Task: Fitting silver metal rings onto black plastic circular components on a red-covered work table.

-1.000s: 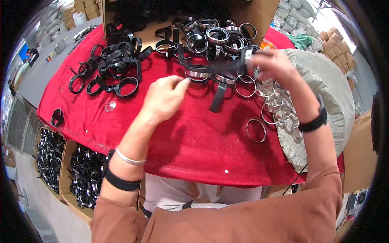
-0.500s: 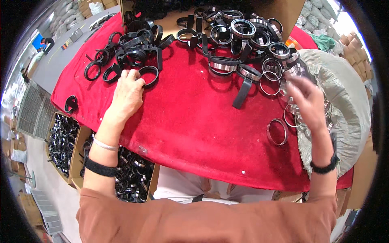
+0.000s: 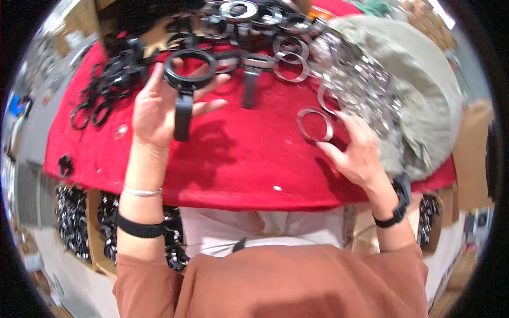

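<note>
In my left hand (image 3: 154,114), raised over the red cloth, is a black ring with a flat tab (image 3: 183,117) hanging down from it. The thumb is at its left side, and the other fingers spread behind it. My right hand (image 3: 358,151) has thumb and forefinger apart around the near right edge of a thin silver ring (image 3: 315,125), which appears to lie on the cloth. Whether the fingertips touch that ring I cannot tell. Beyond it are more silver rings (image 3: 291,67) and a black tabbed ring (image 3: 249,87). The picture is blurred by motion.
Black rings (image 3: 114,74) are heaped at the left of the red-covered table (image 3: 238,175). A pale sack (image 3: 419,69) with many clear-wrapped silver rings (image 3: 366,87) spilling from it is at the right. Boxes of black parts (image 3: 74,222) stand below the table's left edge.
My left hand has lifted a black tabbed ring off the cloth. My right hand has come nearer and left, from the sack's edge to the lone silver ring. The whole view has shifted.
</note>
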### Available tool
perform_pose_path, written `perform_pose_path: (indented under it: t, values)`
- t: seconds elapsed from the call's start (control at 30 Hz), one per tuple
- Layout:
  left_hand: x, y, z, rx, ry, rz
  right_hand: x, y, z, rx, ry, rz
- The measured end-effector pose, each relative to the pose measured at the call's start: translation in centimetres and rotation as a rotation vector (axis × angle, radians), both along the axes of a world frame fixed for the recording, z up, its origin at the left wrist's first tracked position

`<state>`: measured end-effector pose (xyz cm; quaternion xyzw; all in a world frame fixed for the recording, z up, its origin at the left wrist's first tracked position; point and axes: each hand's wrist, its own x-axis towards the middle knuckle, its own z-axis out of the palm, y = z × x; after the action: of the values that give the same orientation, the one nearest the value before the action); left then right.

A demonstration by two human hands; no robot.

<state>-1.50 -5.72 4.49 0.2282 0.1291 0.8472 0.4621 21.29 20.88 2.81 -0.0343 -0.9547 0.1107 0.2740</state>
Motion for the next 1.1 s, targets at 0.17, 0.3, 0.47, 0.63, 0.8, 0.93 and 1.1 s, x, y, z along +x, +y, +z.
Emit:
perform_pose_path:
  t: [0.17, 0.3, 0.47, 0.63, 0.8, 0.93, 1.1]
  values:
    - [-0.6, 5.0, -1.8, 0.048, 0.03, -0.164, 0.5, 0.6, -0.8, -0.047, -0.099, -0.092]
    - [0.2, 8.6, -1.7, -0.027, -0.077, -0.176, -0.5, 0.4, -0.7, -0.076, -0.107, -0.128]
    - [2.3, 10.5, -1.6, -0.114, 0.023, -0.069, -2.1, 0.3, -1.7, -0.095, -0.109, -0.115]
    - [4.6, 10.5, -1.4, -0.366, 0.301, 0.225, -2.3, 0.0, -1.8, -0.007, 0.059, 0.048]
    - [5.2, 10.4, -2.1, -0.678, 0.361, 0.339, -2.0, -0.7, -1.1, 0.061, 0.168, 0.168]
    - [5.4, 10.5, -2.4, -0.688, 0.35, 0.3, -1.9, -1.0, -1.0, 0.01, 0.199, 0.224]
    - [7.0, 10.4, -1.5, -0.679, 0.233, 0.189, -1.6, -1.9, -1.5, -0.272, 0.232, 0.262]
